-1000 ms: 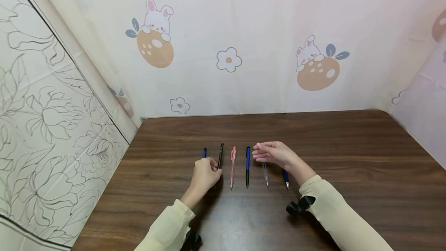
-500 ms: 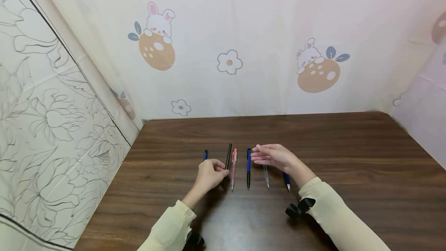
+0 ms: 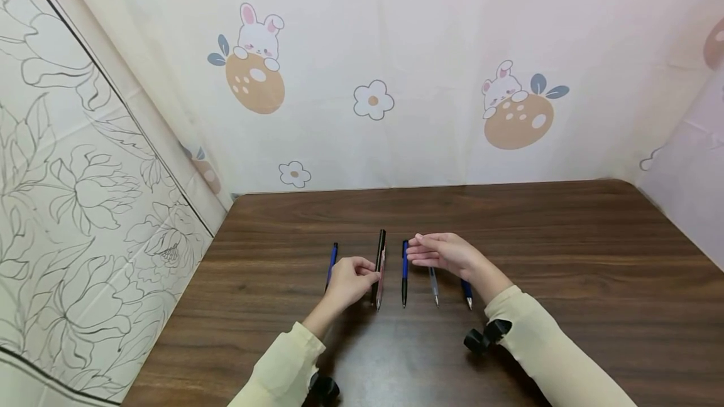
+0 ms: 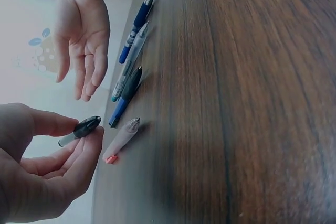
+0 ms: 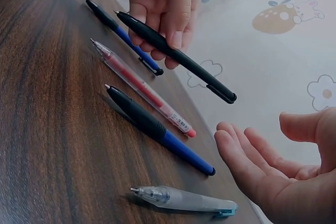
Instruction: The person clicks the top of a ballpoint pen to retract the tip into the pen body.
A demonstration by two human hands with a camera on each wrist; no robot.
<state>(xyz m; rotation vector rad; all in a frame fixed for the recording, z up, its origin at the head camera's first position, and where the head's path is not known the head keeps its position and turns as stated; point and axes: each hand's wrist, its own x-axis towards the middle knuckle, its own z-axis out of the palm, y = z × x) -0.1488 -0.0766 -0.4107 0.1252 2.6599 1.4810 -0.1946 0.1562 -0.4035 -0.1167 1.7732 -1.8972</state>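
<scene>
Head view: your left hand (image 3: 349, 278) pinches the black pen (image 3: 381, 247) just above the pink pen (image 3: 379, 297), partly covering it. Can't fairly tell from up here if those two touch. A blue pen (image 3: 332, 259) lies partly behind your left hand; a second blue pen (image 3: 405, 269), the clear pen (image 3: 433, 284) and the navy pen (image 3: 466, 291) sit to the right on the counter (image 3: 537, 231). Your right hand (image 3: 444, 251) hangs over that end, fingers out, gripping nothing. Risk: lower the black pen here and it could land on the pink one and roll it, because the two overlap so closely.

Left wrist: you've got thumb one side, fingers the other, pen end-on. A light fingertip pinch on a round barrel could let it twist or slip. Your right hand's fingers are loose, palm showing.

Right wrist: best look at the black pen. Slim, straight, dark all along, pale point at one end, clip at the other; seems raised off the counter, held near its middle. Your right hand has its thumb well apart from the fingers; if it drops, it could nudge the clear pen.
</scene>
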